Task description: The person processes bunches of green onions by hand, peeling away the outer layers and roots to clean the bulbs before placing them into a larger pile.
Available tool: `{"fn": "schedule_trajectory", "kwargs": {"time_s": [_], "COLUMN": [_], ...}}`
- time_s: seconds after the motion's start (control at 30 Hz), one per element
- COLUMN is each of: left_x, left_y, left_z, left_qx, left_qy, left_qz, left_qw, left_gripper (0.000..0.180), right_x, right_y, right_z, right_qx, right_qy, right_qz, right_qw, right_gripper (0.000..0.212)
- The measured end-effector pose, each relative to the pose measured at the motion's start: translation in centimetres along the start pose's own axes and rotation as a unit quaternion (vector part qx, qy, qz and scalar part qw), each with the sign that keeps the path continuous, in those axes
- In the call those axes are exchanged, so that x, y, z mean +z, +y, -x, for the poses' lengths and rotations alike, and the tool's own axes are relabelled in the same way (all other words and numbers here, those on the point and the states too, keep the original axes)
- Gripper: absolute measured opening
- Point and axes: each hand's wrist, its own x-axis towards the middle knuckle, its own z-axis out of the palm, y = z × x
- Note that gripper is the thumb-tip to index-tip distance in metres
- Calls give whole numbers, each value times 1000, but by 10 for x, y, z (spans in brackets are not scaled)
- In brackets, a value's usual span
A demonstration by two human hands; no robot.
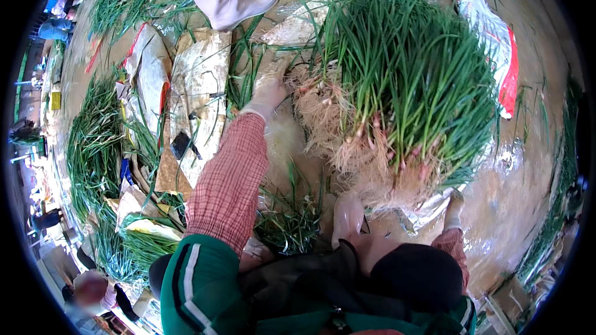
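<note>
A big pile of green onions [422, 56] lies in front of me, leaves pointing away and pale, stringy roots [372, 167] toward me. My left hand [270, 92], pale as if gloved, reaches out beside the left edge of the roots with its fingers stretched forward. Whether it touches them is hard to tell. Low on the right, my right hand [454, 212] is next to the pile's near right corner, by the edge of a white sheet [428, 211] under the onions. Its fingers are small and partly hidden.
Flattened sacks [200, 96] and heaps of loose green leaves [96, 142] lie on the left. A person's pale rubber boot [230, 0] stands on the wet floor ahead. A white and red sack [490, 37] borders the pile on the right. Cut leaves [288, 223] lie near my feet.
</note>
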Motion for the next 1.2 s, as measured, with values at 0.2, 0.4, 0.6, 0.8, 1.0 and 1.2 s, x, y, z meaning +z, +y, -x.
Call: {"fn": "schedule_trajectory", "kwargs": {"time_s": [0.2,0.4,0.6,0.8,1.0,1.2], "left_x": [-68,-41,17,-4,12,-47], "left_y": [-99,-14,5,59,101,149], "left_z": [-33,-116,-138,-145,-79,-4], "left_qx": [-434,-132,-190,-271,-170,-31], "left_qy": [-118,-79,19,-37,-27,115], "left_qz": [-192,-8,-120,205,442,361], "left_qw": [872,988,974,940,881,925], "left_gripper": [57,45,47,40,38,28], "right_x": [-31,-4,-9,-47,-56,-59], "right_y": [34,9,20,-23,-255,-315], "right_z": [11,-5,-25,-27,-43,-50], "right_qx": [257,226,245,202,154,-146], "right_qy": [15,-48,-27,-11,-79,74], "right_qz": [-145,-121,-465,-520,-653,-194], "right_qw": [955,965,850,830,738,967], "right_gripper": [32,25,29,36,41,15]}}
